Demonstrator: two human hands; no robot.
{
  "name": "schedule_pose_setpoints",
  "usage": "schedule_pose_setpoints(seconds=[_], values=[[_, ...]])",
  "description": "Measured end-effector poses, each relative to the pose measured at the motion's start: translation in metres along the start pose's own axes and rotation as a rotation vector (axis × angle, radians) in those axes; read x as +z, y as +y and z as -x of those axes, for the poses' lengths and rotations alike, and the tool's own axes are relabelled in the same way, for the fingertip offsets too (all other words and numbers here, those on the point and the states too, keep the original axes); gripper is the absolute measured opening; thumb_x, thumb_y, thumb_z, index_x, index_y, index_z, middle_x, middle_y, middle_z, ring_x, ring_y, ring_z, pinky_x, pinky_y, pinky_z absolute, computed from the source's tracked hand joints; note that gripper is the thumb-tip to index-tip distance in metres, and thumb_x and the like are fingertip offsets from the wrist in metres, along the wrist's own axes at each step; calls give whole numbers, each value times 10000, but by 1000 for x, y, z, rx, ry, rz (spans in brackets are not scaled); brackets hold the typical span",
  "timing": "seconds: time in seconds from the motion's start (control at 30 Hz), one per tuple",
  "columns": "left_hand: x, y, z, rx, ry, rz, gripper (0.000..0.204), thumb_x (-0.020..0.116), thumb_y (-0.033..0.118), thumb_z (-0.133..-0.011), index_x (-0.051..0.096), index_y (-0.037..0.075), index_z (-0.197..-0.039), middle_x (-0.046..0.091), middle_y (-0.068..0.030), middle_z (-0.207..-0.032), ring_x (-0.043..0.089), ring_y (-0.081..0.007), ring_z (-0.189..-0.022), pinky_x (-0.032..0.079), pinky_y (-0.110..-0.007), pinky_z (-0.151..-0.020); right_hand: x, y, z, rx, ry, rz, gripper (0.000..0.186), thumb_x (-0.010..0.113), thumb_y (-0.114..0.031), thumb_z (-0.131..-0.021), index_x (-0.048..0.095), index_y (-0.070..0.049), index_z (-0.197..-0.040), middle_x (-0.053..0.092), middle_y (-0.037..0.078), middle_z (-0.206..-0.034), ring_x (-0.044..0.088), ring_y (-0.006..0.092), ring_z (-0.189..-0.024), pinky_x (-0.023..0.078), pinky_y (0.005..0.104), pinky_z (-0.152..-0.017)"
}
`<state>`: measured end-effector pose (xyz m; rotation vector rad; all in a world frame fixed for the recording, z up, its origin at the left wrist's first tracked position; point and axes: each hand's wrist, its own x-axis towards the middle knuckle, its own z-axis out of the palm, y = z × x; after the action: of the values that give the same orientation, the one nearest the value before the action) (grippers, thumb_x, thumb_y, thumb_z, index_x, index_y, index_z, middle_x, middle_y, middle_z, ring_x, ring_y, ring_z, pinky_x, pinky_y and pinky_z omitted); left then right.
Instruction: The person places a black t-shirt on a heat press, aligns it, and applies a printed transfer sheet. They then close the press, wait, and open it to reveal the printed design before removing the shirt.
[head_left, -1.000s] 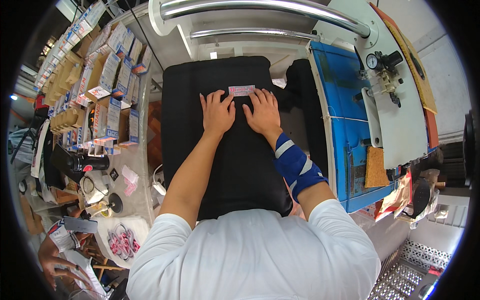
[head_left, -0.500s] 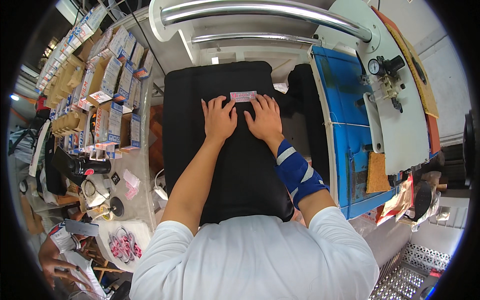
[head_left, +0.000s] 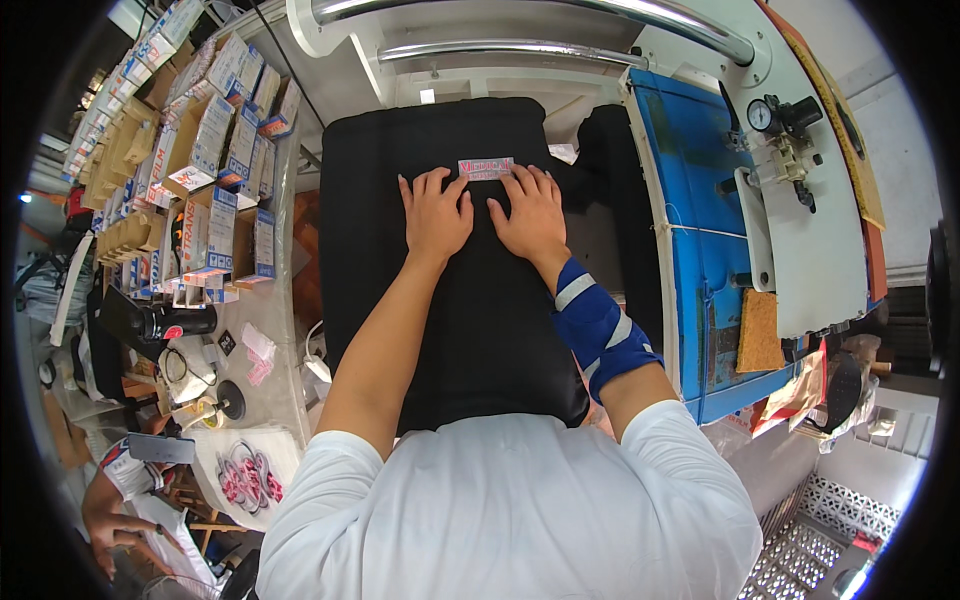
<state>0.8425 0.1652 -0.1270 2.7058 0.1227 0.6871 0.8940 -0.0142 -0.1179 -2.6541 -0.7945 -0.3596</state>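
Observation:
A small rectangular transfer film [head_left: 485,169] with red lettering lies on a black cloth [head_left: 480,330], which looks like a garment spread over a flat board. My left hand [head_left: 437,215] rests flat at the film's left lower corner, fingers stretched forward. On the other side my right hand [head_left: 530,212] lies palm down, its index fingertip at the film's right end. Both thumbs point inward over bare cloth, apart from each other. A blue wrap with pale stripes [head_left: 604,330] covers my right forearm.
Open cardboard boxes [head_left: 205,235] crowd the left table, with a black bottle [head_left: 180,321] nearer. At right stands a blue panel [head_left: 705,300] beside a pressure gauge [head_left: 760,116]. Chrome bars [head_left: 510,48] cross the far side. Another person's hand [head_left: 125,530] shows at lower left.
The whole view has shifted slightly, so the cloth and film sit a little higher. My hands keep nearly the same place beside the film.

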Motion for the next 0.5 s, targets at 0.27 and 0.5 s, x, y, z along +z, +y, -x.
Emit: schedule_pose_setpoints(seconds=[0.27,0.5], values=[[-2,2,-1,-13,-13,-1,332,689,245,-963,762,141,-1269,617,-91,-1337,545,-317,-1320,259,-671,-1248,1,1,0,1,-3,-2,524,635,-410,-994,626,-93,-1411,549,122,-1524,430,357,-1475,283,529,-1252],[-1,0,0,-9,-5,-8,333,687,251,-962,762,145,-1269,616,-94,-1340,544,-317,-1322,258,-675,-1245,1,0,0,9,-17,2,530,638,-411,-992,621,-98,-1420,543,118,-1533,426,353,-1481,283,520,-1254]])
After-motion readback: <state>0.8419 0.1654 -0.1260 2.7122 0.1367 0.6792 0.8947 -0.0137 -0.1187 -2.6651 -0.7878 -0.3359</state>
